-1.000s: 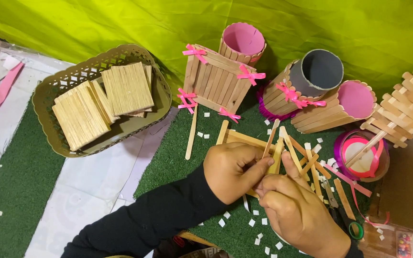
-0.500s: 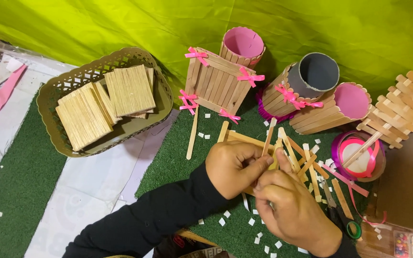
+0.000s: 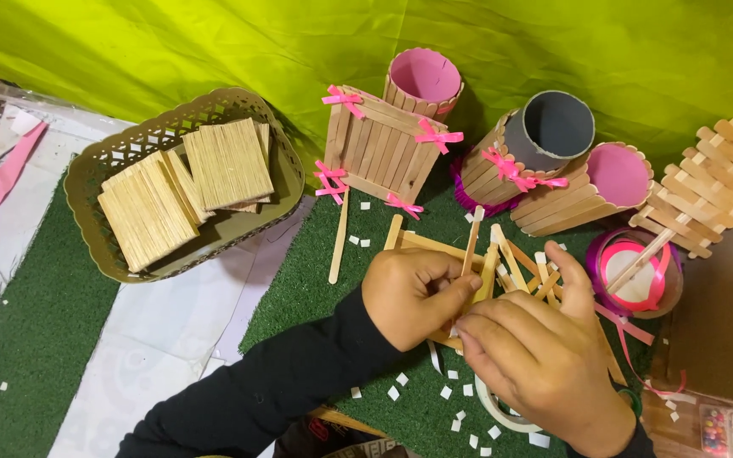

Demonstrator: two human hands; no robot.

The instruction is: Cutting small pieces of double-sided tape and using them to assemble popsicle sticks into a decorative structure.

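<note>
My left hand (image 3: 413, 297), in a black sleeve, pinches a wooden craft stick (image 3: 470, 246) that stands up from a frame of glued craft sticks (image 3: 422, 246) lying on the green turf. My right hand (image 3: 545, 352) lies over the right side of that frame, fingers pressing on the sticks next to my left hand. A single loose stick (image 3: 338, 242) lies to the left of the frame. Much of the frame is hidden under both hands.
An olive basket (image 3: 99, 182) at left holds stacks of craft sticks (image 3: 226, 163). Behind stand stick-built holders with pink bows (image 3: 379, 144), cups lined pink (image 3: 422, 76) and grey (image 3: 549, 127), a stick lattice (image 3: 710, 187), and a pink ribbon spool (image 3: 638, 271). A tape roll (image 3: 498, 407) lies under my right hand.
Both hands stay on the stick frame, shifting slightly; the fingers have adjusted their hold on the upright stick. Nothing else has moved.
</note>
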